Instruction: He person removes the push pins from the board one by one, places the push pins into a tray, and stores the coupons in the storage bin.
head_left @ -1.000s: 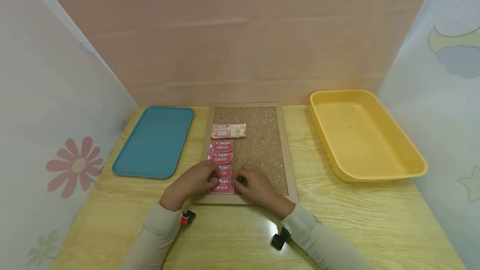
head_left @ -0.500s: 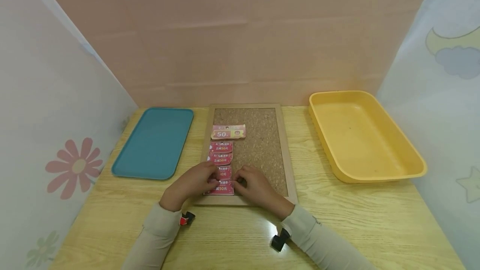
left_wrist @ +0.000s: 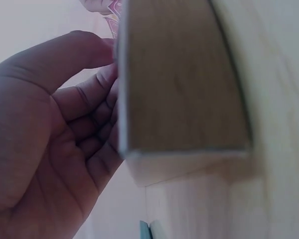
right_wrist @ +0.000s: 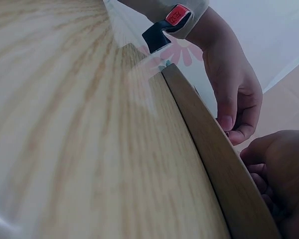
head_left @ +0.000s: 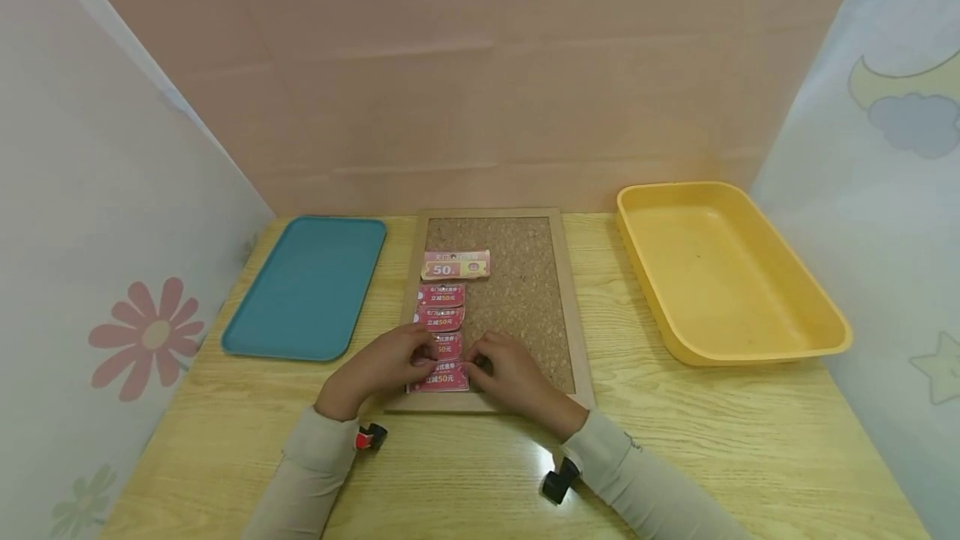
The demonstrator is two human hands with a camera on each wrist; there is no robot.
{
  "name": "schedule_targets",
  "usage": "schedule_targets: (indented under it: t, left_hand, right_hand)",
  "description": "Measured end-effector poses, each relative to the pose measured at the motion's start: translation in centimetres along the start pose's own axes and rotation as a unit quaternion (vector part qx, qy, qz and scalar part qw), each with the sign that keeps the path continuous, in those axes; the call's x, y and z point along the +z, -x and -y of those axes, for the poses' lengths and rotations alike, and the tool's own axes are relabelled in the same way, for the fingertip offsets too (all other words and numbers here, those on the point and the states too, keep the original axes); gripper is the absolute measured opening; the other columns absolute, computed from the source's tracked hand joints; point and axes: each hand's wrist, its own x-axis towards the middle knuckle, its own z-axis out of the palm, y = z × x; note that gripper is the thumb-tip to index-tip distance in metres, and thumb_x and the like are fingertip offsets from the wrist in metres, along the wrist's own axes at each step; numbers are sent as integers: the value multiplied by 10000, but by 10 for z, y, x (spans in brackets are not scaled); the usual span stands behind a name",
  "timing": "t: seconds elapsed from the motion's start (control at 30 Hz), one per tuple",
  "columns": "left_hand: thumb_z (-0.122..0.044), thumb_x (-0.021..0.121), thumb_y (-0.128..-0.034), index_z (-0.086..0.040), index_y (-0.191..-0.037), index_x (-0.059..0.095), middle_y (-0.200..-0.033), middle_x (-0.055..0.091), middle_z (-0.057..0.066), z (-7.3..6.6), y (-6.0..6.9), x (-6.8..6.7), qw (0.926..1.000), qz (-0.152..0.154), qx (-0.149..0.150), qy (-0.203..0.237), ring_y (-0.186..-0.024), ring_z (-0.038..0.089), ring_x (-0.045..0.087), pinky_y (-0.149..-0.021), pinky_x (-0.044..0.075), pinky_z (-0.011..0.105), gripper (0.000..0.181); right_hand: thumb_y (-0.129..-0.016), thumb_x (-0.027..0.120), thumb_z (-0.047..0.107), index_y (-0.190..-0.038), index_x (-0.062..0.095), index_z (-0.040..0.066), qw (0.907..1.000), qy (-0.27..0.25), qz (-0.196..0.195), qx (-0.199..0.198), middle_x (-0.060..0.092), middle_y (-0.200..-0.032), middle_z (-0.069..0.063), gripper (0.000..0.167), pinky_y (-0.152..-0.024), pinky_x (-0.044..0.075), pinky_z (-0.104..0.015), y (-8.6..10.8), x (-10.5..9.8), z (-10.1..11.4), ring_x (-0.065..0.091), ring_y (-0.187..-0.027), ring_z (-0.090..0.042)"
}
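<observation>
Over the lower left of a wood-framed cork board [head_left: 525, 307], both hands are at the lowest pink coupon [head_left: 444, 378]. The left hand [head_left: 382, 365] pinches the coupon's left part with thumb and forefinger; in the left wrist view the board's edge hides its fingertips. Thumb and curled forefinger of the right hand [head_left: 513, 372] hold the coupon's right edge. More red coupons [head_left: 442, 296] form a column above, partly covered by the left fingers. A longer pink-and-yellow coupon [head_left: 456, 265] tops the column. Small shiny dots, seemingly pins, show on the upper coupons.
A flat teal tray [head_left: 307, 286] lies left of the board on the wooden table [head_left: 450, 473]. To the right stands a deep yellow tub [head_left: 731, 273]. Printed cloth covers the side walls, and a plain pinkish sheet [head_left: 480, 82] hangs behind.
The left hand has shifted very slightly left, uncovering more of the lowest coupons' print. The right hand stays in place. The whole view has drifted a little.
</observation>
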Motion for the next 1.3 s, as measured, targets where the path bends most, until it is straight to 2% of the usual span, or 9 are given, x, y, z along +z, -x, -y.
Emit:
schedule_targets:
  t: [0.3, 0.5, 0.67, 0.87, 1.07, 1.17, 1.3]
  left_hand:
    - [-191, 681, -898, -180, -922, 632, -838, 552, -105, 4, 1, -5, 9997, 97, 77, 218, -755, 72, 521, -672, 473, 259, 55]
    - [-196, 690, -907, -193, -933, 633, -846, 537, -99, 4, 2, -9, 9990, -101, 145, 419, -760, 103, 511, -653, 465, 260, 63]
    - [-205, 677, -922, -173, -933, 623, -876, 536, -85, 3, 3, -14, 9979, -271, 266, 533, -781, 100, 530, -681, 486, 266, 64]
    - [-205, 658, -939, -184, -960, 617, -939, 557, -107, 3, 7, -24, 9939, -706, 356, 768, -899, 91, 581, -806, 522, 335, 50]
    - [-149, 654, -942, -124, -1016, 636, -999, 574, -86, 10, 12, -34, 9865, -1102, 330, 1164, -988, 151, 589, -882, 499, 427, 80]
    - [-182, 647, -950, -141, -1022, 627, -1024, 567, -76, 11, 16, -39, 9861, -1217, 192, 1116, -1010, 178, 582, -898, 483, 477, 85]
    - [-189, 643, -953, -146, -1029, 614, -1038, 568, -41, 13, 19, -48, 9842, -1436, 167, 1026, -1018, 226, 585, -909, 471, 512, 92]
  right_hand:
    - [-882, 707, 262, -834, 669, 249, 9994, -333, -69, -8, 555, -837, 172, 63, -707, 441, -245, 0, 2, 1, 502, -792, -33]
    - [-904, 678, 204, -860, 668, 228, 9965, -799, -159, 166, 567, -845, 148, 51, -683, 462, -248, 0, -4, 3, 520, -775, -47]
    - [-907, 662, 177, -874, 665, 203, 9916, -1191, -146, 488, 572, -833, 125, 42, -644, 484, -247, 1, -15, 2, 535, -742, -66]
    - [-910, 657, 151, -863, 652, 189, 9892, -1289, -253, 654, 583, -800, 91, 61, -612, 483, -265, -2, -37, -3, 539, -699, -97]
    - [-914, 649, 152, -858, 660, 169, 9886, -1087, -731, 735, 582, -748, 73, 60, -573, 455, -266, -5, -67, -14, 521, -654, -113]
    - [-919, 647, 136, -864, 661, 151, 9855, -1113, -1003, 792, 579, -761, 45, 60, -577, 443, -276, -4, -83, -20, 512, -665, -144]
    - [-926, 639, 127, -889, 655, 110, 9807, -1041, -1387, 899, 566, -784, 7, 44, -595, 429, -284, -2, -107, -26, 500, -688, -178]
